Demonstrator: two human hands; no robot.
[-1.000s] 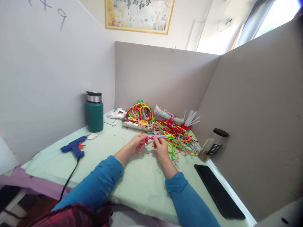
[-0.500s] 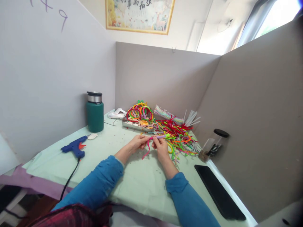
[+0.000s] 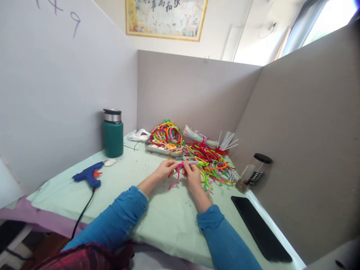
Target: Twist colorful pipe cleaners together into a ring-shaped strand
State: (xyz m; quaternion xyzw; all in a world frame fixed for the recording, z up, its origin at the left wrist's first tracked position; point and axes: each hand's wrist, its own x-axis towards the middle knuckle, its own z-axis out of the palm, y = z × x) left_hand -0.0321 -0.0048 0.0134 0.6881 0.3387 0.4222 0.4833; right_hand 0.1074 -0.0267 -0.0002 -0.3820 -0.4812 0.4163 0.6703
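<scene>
My left arm point(image 3: 120, 208) and right arm point(image 3: 225, 234) stretch forward, slanting inward. My left fingers point(image 3: 172, 164) are pinched against the thumb; just beside them, my right fingers point(image 3: 188, 168) pinch likewise, the back of that hand point(image 3: 195, 180) showing.

On the table point(image 3: 165, 225), a glue gun point(image 3: 89, 175) lies near the left edge, a bottle point(image 3: 113, 139) behind it; near the far edge, a tray point(image 3: 160, 150) stands left of pipe cleaners point(image 3: 209, 159).
</scene>
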